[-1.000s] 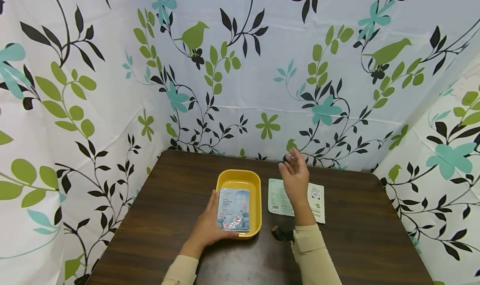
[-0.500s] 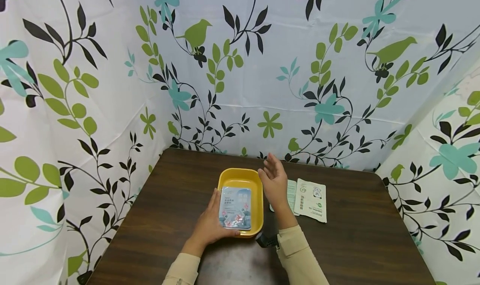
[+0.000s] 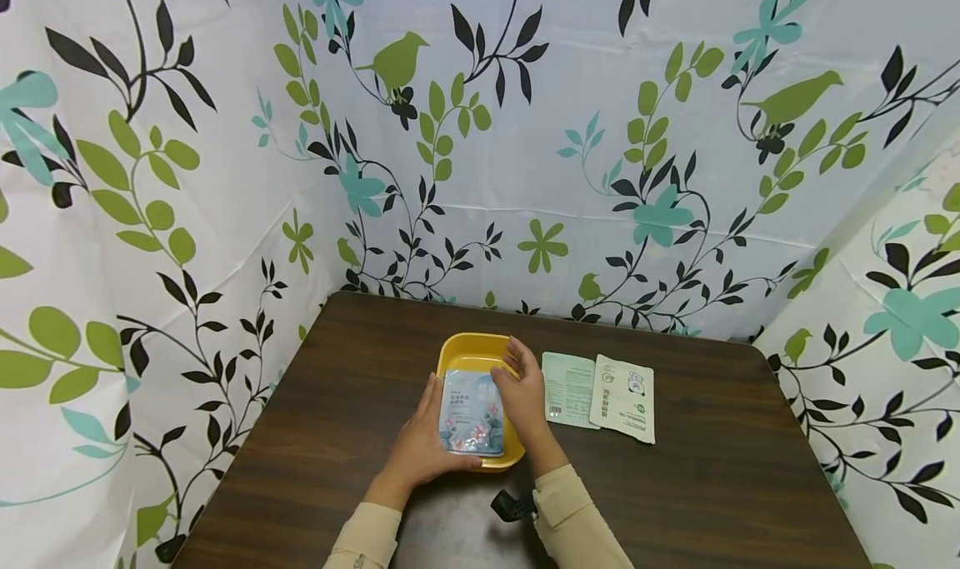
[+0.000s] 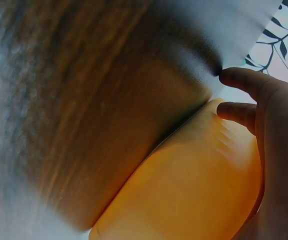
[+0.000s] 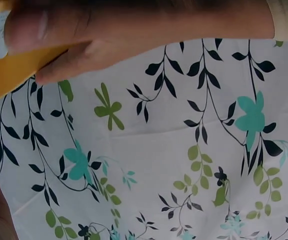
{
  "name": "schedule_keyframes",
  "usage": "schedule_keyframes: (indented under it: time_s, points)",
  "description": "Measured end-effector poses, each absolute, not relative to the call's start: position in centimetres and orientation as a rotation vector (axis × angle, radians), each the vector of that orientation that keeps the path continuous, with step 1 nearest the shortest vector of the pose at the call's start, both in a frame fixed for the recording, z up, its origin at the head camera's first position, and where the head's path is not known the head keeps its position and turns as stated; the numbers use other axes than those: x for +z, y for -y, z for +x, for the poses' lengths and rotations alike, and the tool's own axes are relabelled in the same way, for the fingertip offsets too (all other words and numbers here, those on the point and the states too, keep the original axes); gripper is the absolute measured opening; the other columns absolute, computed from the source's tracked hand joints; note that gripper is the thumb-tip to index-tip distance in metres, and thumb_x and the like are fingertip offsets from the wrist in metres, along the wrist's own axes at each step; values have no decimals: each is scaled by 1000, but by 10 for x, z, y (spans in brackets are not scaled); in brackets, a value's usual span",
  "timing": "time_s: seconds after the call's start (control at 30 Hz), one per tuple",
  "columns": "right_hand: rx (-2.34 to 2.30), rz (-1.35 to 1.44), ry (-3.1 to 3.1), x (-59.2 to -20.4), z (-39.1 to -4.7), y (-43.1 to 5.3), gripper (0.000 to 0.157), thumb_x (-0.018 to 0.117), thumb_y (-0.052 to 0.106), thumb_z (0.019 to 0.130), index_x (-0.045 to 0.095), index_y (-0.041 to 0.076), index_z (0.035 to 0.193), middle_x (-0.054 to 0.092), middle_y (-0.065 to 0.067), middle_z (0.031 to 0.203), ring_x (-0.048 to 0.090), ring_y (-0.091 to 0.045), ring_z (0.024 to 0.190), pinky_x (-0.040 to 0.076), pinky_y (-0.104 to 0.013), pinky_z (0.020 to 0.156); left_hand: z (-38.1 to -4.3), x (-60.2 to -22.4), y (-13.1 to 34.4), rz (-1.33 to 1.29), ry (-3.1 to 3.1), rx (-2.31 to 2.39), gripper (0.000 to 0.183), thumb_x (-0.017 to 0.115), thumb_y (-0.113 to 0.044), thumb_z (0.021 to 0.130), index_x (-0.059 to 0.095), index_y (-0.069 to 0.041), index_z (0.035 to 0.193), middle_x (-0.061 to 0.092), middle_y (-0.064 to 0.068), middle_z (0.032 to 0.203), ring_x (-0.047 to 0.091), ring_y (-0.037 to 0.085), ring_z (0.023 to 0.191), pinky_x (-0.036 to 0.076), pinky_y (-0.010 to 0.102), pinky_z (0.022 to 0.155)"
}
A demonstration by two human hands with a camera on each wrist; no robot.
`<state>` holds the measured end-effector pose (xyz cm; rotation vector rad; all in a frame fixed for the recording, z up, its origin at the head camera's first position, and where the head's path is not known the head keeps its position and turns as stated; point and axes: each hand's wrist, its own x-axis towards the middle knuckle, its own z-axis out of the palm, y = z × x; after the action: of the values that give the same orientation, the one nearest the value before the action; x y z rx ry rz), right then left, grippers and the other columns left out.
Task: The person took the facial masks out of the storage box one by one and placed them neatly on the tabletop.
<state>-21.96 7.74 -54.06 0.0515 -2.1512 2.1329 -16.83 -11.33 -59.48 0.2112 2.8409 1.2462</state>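
You are bringing your right hand (image 3: 523, 392) leftward, away from the green packet (image 3: 570, 390) and the cream packet (image 3: 625, 398) right of centre in the frame, and it is now reaching over the right side of the yellow tray (image 3: 468, 361) near the lower middle. That is leaving those 2 packets uncovered, lying side by side on the dark table (image 3: 705, 469). The blue packet (image 3: 471, 415) is lying face up in the tray, covering much of its floor. Your right fingers are bending loosely, with the thumb standing apart from them over the blue packet's upper right corner; you are pinching nothing that shows, and whether the thumb is touching the packet, I cannot tell. Your left hand (image 3: 426, 446) is staying where it was, its fingers lying fairly straight along the tray's left side and its thumb resting at the lower rim. So both hands are now working at the tray, the left seemingly steadying it while the right is getting within reach of the blue packet
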Motion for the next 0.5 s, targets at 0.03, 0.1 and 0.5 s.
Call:
schedule_keyframes:
  time_s: [0.03, 0.1, 0.5]
  points:
    - [2136, 29, 2160, -544, -219, -75, 61, 65, 10, 97, 43, 9, 154, 45, -17, 157, 48, -33, 143, 41, -51, 117, -168, -595, 113, 214, -2841, 1243, 151, 88, -75, 53, 6, -20, 166, 2, -1, 175, 37, 42, 149, 36, 65, 114]
    - [2131, -21, 2181, -550, -219, -72, 61, 65, 9, 96, 43, 7, 154, 46, -18, 156, 49, -34, 142, 41, -52, 116, -169, -594, 114, 220, -2843, 1241, 151, 88, -76, 53, 7, -19, 166, 3, 0, 175, 38, 42, 149, 36, 65, 114]
    - [2053, -216, 2281, -563, -211, -55, 64, 67, 6, 92, 46, 6, 152, 47, -23, 155, 47, -41, 142, 35, -56, 119, -167, -593, 114, 238, -2866, 1232, 150, 88, -75, 53, 10, -16, 166, 7, 4, 175, 39, 42, 148, 37, 66, 113]
